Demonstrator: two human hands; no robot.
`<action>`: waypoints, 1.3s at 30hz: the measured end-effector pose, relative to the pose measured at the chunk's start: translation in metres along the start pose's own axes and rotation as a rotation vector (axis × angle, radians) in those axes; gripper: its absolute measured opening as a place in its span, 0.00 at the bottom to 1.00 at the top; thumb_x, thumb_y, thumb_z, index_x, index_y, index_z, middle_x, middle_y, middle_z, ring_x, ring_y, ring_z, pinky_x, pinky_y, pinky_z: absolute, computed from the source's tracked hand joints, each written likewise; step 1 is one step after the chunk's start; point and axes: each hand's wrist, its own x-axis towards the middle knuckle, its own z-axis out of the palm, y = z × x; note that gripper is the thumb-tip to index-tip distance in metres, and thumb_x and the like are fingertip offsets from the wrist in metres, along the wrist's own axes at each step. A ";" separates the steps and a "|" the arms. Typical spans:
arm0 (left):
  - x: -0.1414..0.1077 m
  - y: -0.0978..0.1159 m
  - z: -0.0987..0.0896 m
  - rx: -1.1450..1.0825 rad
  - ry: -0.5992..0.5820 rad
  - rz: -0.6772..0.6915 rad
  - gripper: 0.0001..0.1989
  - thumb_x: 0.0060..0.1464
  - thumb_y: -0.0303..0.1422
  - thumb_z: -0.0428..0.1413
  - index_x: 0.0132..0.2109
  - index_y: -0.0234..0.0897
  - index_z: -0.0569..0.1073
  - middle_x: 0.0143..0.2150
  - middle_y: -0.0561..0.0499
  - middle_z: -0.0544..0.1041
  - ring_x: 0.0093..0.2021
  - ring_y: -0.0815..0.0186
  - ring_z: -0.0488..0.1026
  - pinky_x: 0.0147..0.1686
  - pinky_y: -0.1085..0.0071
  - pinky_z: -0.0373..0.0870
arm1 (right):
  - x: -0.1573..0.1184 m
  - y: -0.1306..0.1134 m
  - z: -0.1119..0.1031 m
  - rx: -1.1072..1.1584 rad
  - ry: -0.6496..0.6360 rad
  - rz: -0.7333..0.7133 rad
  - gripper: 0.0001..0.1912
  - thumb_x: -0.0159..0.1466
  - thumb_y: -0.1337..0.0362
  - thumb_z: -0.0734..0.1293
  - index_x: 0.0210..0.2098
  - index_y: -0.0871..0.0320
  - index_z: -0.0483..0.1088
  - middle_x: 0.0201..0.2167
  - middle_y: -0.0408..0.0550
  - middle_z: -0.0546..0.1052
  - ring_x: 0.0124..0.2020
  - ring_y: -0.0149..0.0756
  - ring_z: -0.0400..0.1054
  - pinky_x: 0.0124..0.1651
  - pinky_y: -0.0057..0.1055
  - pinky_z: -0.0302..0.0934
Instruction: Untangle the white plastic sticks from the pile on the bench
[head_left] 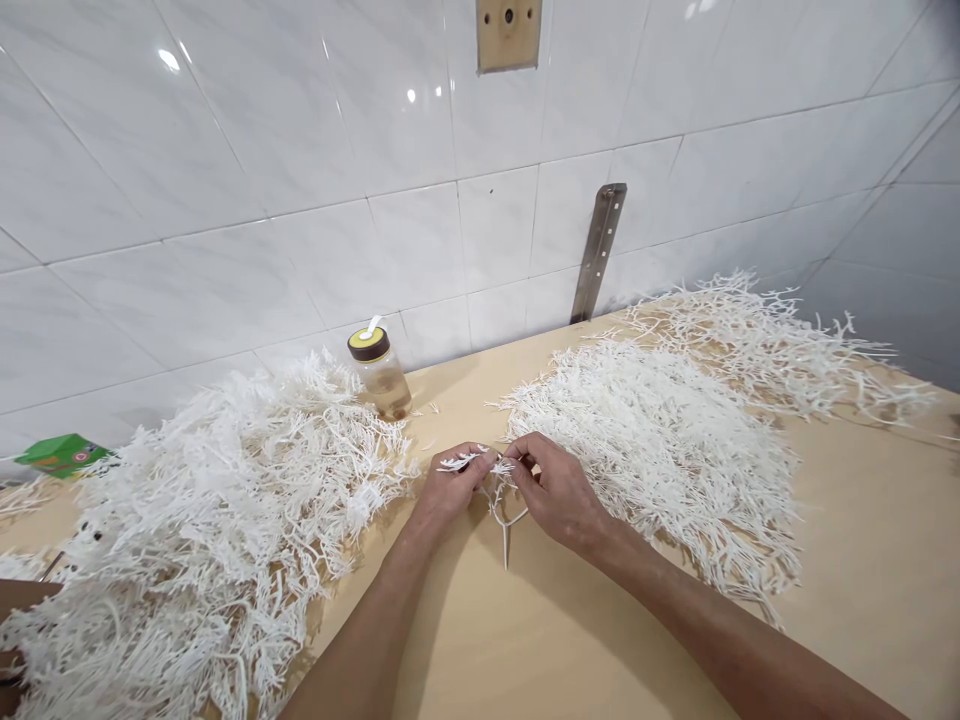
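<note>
Between my two hands is a white plastic branch, its forked stem pointing down toward me over the table. My left hand has thumb and fingers closed on the branch's upper twigs, with small white sprigs showing above the fingers. My right hand pinches the same branch from the other side, fingertips close to the left thumb. What exactly the right fingertips grip is too small to make out. A large heap of white feathery plastic sprigs lies left of my hands, and a denser pile of white twigs lies to the right.
Bare white branches spread at the back right of the wooden table. A lidded bottle of liquid stands behind the left heap. A green packet sits far left. A metal bracket leans against the tiled wall.
</note>
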 end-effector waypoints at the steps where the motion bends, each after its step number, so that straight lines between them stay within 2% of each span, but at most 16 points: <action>1: 0.000 0.000 0.000 -0.008 0.000 -0.003 0.19 0.49 0.49 0.61 0.32 0.35 0.73 0.20 0.58 0.60 0.21 0.74 0.51 0.22 0.74 0.47 | 0.000 0.000 0.000 0.001 0.006 0.008 0.06 0.65 0.67 0.59 0.33 0.56 0.67 0.29 0.46 0.72 0.29 0.34 0.66 0.30 0.30 0.59; 8: -0.003 0.007 0.000 -0.113 -0.008 -0.040 0.20 0.48 0.48 0.62 0.27 0.36 0.66 0.19 0.60 0.56 0.20 0.75 0.49 0.21 0.75 0.45 | -0.001 0.000 0.002 0.015 -0.004 0.033 0.07 0.65 0.66 0.59 0.33 0.57 0.67 0.29 0.46 0.72 0.29 0.34 0.66 0.30 0.31 0.60; 15: -0.003 0.004 -0.001 -0.039 -0.050 0.010 0.20 0.49 0.49 0.61 0.29 0.34 0.70 0.22 0.58 0.60 0.22 0.74 0.53 0.23 0.75 0.49 | -0.001 0.001 0.004 0.001 0.022 0.009 0.07 0.66 0.64 0.59 0.33 0.57 0.67 0.28 0.46 0.72 0.29 0.34 0.65 0.30 0.31 0.60; 20: -0.002 0.002 0.000 -0.045 -0.039 -0.010 0.22 0.48 0.49 0.61 0.27 0.35 0.67 0.21 0.59 0.58 0.22 0.74 0.51 0.23 0.75 0.48 | 0.001 0.001 0.002 0.005 -0.004 -0.007 0.07 0.66 0.66 0.60 0.35 0.57 0.70 0.32 0.47 0.74 0.31 0.34 0.67 0.32 0.31 0.61; 24: -0.003 0.004 0.000 -0.052 -0.037 -0.029 0.21 0.48 0.49 0.62 0.26 0.35 0.67 0.21 0.58 0.57 0.22 0.74 0.51 0.22 0.75 0.47 | 0.002 0.001 0.001 0.001 -0.012 -0.038 0.08 0.66 0.68 0.60 0.34 0.57 0.71 0.31 0.47 0.74 0.31 0.34 0.67 0.33 0.30 0.61; 28: -0.001 0.002 0.004 -0.059 0.022 -0.037 0.21 0.46 0.48 0.63 0.25 0.35 0.67 0.19 0.59 0.58 0.21 0.74 0.51 0.22 0.75 0.48 | 0.000 0.004 0.002 -0.056 0.008 -0.070 0.07 0.65 0.70 0.60 0.33 0.57 0.69 0.29 0.46 0.72 0.29 0.34 0.66 0.32 0.30 0.59; 32: -0.002 -0.003 0.015 0.033 0.139 0.050 0.19 0.47 0.46 0.61 0.25 0.35 0.68 0.21 0.57 0.62 0.23 0.72 0.56 0.24 0.75 0.54 | -0.002 0.007 0.007 -0.140 0.013 -0.092 0.07 0.65 0.70 0.59 0.32 0.57 0.67 0.31 0.48 0.72 0.30 0.34 0.66 0.33 0.31 0.60; 34: -0.006 -0.004 0.020 0.127 0.209 0.132 0.17 0.50 0.44 0.59 0.25 0.36 0.67 0.21 0.56 0.62 0.24 0.72 0.57 0.25 0.75 0.55 | -0.002 0.010 0.008 -0.186 0.023 -0.055 0.06 0.64 0.69 0.60 0.31 0.57 0.66 0.30 0.48 0.72 0.30 0.35 0.66 0.33 0.32 0.60; 36: -0.009 -0.003 0.023 0.191 0.256 0.206 0.16 0.52 0.43 0.58 0.26 0.36 0.67 0.21 0.57 0.61 0.24 0.71 0.56 0.25 0.75 0.54 | 0.001 0.014 0.007 -0.210 0.055 0.040 0.06 0.62 0.69 0.61 0.28 0.56 0.66 0.27 0.47 0.72 0.27 0.35 0.66 0.30 0.32 0.59; 39: -0.010 0.003 0.020 0.155 0.250 0.233 0.16 0.52 0.44 0.58 0.26 0.36 0.69 0.22 0.56 0.62 0.25 0.71 0.57 0.26 0.75 0.55 | 0.007 0.021 -0.003 -0.165 0.105 0.225 0.06 0.59 0.66 0.62 0.26 0.56 0.67 0.22 0.44 0.72 0.21 0.34 0.64 0.24 0.29 0.57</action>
